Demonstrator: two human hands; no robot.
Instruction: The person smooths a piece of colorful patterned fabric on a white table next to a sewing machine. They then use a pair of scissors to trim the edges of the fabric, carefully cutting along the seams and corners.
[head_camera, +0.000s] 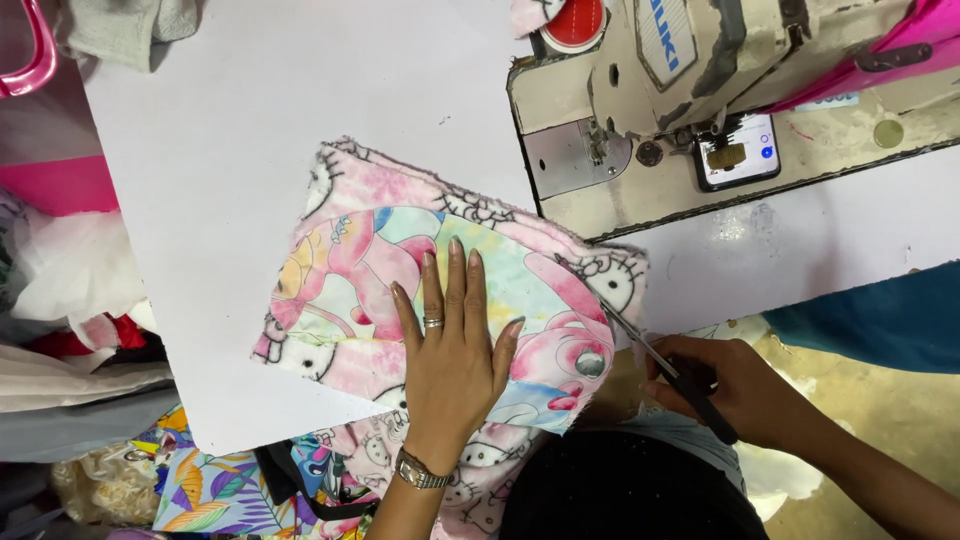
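Note:
A pink cartoon-print fabric piece (350, 200) lies on the white table (230, 130), with a smaller pastel cartoon-print piece (520, 280) laid on top of it. My left hand (450, 350) presses flat on the top piece, fingers spread, a ring on one finger and a watch at the wrist. My right hand (735, 385) grips black-handled scissors (665, 368) whose blades reach the fabric's right edge near the table's front.
A beige sewing machine (690, 60) stands at the back right with a phone (738, 150) on its bed. Piles of cloth and bags (70, 300) sit at the left. More printed fabric (240, 485) hangs below the table edge. A teal cloth (880, 315) lies at the right.

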